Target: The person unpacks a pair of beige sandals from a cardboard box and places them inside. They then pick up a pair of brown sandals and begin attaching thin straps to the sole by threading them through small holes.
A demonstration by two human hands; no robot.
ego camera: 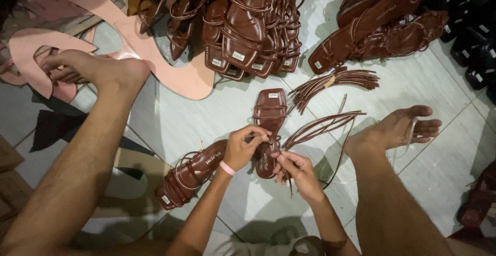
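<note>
Brown sandal (pixel 268 126) lies flat on the tile floor (pixel 206 116) between the person's legs, long axis near vertical in the view — square toe points away, heel under the hands. Left hand (pixel 243 147) curled over the heel end, fingers pinched on a thin strap (pixel 279 150). Right hand (pixel 297 170) also pinched on that strap, just beside the heel. Sandal is glossy dark brown, small label on the insole, two straps across the front. Finished strappy sandal (pixel 188 176) lies to the left — loose strap bundle (pixel 330 83) beyond.
</note>
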